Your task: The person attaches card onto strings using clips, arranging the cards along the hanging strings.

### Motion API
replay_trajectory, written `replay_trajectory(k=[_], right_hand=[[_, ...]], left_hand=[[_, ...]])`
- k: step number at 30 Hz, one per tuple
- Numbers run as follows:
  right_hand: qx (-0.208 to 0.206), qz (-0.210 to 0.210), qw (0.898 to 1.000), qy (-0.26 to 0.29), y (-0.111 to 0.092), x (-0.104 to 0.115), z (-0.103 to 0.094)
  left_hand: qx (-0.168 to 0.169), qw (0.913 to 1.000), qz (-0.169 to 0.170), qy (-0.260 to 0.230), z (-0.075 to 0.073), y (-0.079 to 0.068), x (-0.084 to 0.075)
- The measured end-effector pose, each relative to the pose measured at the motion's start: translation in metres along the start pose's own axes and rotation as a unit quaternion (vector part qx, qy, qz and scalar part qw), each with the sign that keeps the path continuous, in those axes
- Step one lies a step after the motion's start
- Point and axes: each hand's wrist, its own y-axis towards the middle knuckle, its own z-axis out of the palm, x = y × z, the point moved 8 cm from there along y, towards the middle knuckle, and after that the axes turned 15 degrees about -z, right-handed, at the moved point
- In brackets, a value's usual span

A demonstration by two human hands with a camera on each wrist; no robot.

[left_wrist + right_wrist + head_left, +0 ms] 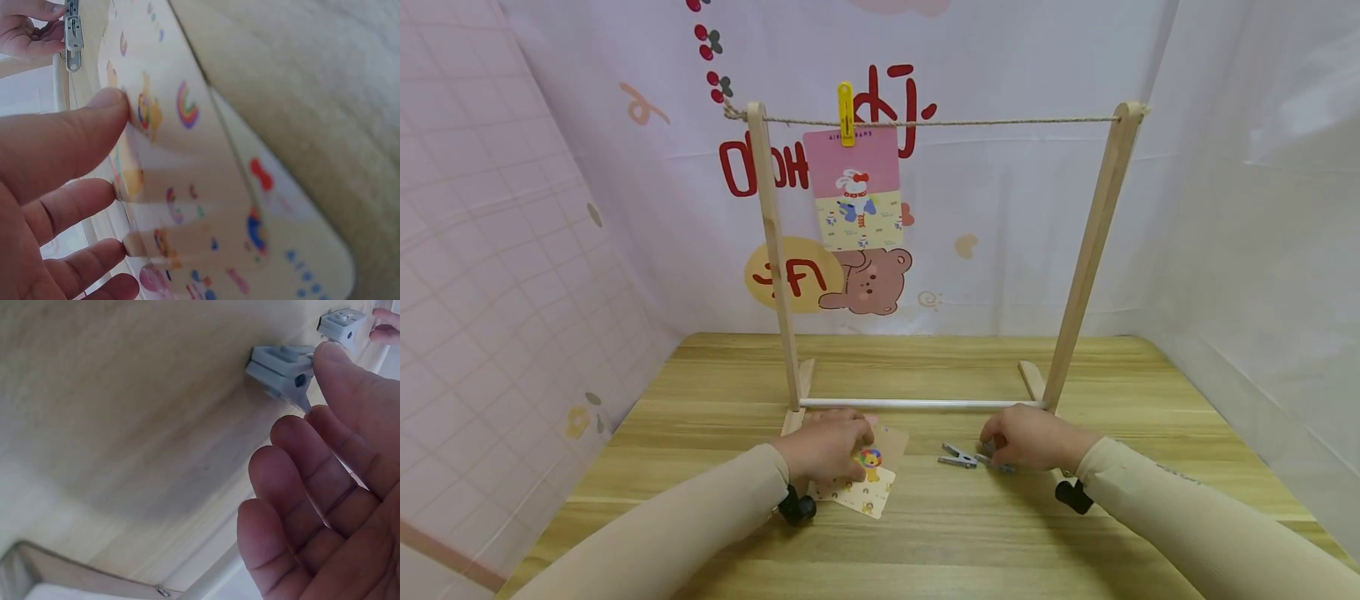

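Note:
My left hand [827, 446] rests over overlapping printed cards on the table, thumb and fingertips touching a cream card [868, 500] with a lion and rainbows. Beneath it, part of another card [319, 256] sticks out. My right hand [1037, 437] holds a grey clothespin [281, 372] by its handle end between thumb and index finger, low over the table; the other fingers curve loosely. A second grey clothespin [958, 457] lies just left of it. From a twine line [985, 123] hangs a pink and yellow card [857, 192], clipped by a yellow clothespin [846, 108].
A wooden frame with a left post [778, 267] and a right post [1093, 250] carries the twine. A white bar [917, 403] joins the posts low down, behind both hands. Printed cloth [1000, 275] hangs behind the wooden table [955, 542].

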Motion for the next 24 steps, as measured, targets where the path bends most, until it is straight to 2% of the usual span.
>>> replay_trajectory(k=[17,24], right_hand=[[0.013,0.044,0.999,-0.002,0.0033,-0.009,0.0042],[0.019,0.021,0.999,-0.038,0.0041,-0.0054,0.0039]], left_hand=[[-0.008,0.9999,0.007,-0.009,-0.0029,0.0008,-0.0002],[-0.008,0.9999,-0.002,0.01,-0.0042,0.0023,0.0034]])
